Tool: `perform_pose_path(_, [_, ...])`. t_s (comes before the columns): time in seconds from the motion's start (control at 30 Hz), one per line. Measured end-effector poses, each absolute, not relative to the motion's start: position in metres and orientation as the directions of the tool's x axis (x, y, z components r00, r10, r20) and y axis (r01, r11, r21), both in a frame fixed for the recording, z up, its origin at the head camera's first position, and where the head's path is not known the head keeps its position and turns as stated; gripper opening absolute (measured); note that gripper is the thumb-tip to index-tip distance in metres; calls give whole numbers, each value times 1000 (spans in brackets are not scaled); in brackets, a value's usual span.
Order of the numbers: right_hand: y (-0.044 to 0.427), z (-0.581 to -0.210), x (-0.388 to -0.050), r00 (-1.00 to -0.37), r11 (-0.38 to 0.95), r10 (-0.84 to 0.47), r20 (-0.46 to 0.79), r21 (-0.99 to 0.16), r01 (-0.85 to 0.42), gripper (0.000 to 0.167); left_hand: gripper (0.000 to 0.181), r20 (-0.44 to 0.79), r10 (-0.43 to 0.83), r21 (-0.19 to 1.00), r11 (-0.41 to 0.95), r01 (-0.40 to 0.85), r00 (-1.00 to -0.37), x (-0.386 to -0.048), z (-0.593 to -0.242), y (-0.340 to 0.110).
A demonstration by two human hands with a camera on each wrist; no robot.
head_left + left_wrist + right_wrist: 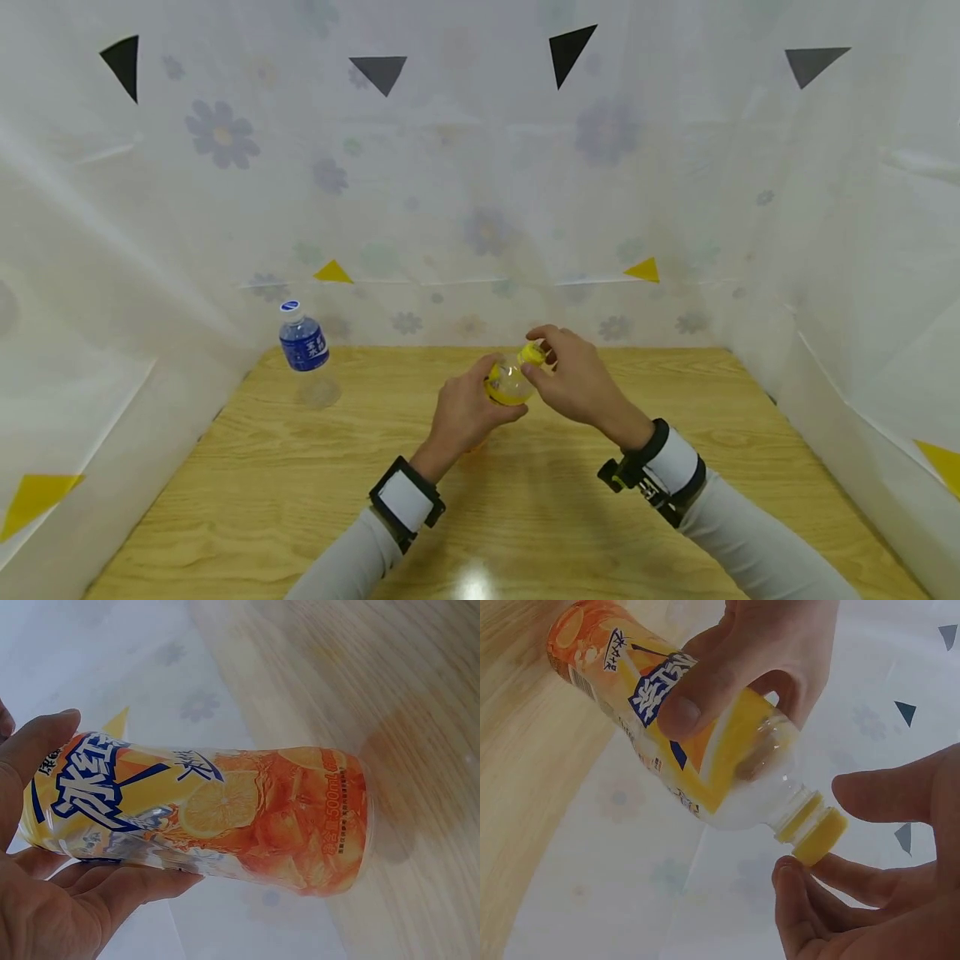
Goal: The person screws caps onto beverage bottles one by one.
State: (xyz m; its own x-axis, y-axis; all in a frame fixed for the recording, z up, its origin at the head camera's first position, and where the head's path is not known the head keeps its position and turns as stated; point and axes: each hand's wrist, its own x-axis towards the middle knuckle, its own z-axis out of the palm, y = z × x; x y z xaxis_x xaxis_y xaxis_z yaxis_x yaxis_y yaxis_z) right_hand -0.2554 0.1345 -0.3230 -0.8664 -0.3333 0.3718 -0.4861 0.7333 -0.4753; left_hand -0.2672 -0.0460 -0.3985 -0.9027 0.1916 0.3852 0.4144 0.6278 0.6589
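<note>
My left hand (468, 408) grips a plastic iced tea bottle (225, 817) around its yellow upper label. The wrap is orange lower down, with lemon slices and ice printed on it. Its clear shoulder (769, 776) appears to hold no liquid. At the neck, the fingers of my right hand (573, 375) curl round the yellow bottle cap (821, 836), fingertips against one side and thumb close by the other. Clear neck shows between the cap and a yellow ring (800, 816) below it. The bottle is tilted in the right wrist view.
A clear bottle with a blue label (303, 343) and white cap stands at the back left of the wooden table (300, 500). White flower-patterned sheeting (480, 192) hangs behind and along both sides, carrying black, grey and yellow triangles.
</note>
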Motion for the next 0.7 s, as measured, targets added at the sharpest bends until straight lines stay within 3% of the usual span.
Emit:
perform_pose_path(0.17, [140, -317, -254, -883, 728, -347, 317, -502, -466, 59, 75, 402, 193, 651, 628, 427, -895, -268, -399, -46])
perform_pose_path(0.47, [141, -317, -252, -838, 671, -359, 411, -510, -538, 39, 74, 404, 197, 652, 623, 432, -893, -268, -398, -46])
perform_pose_path(0.7, [138, -321, -255, -817, 670, -356, 453, -486, -561, 33, 75, 377, 199, 655, 633, 413, -904, -268, -397, -46])
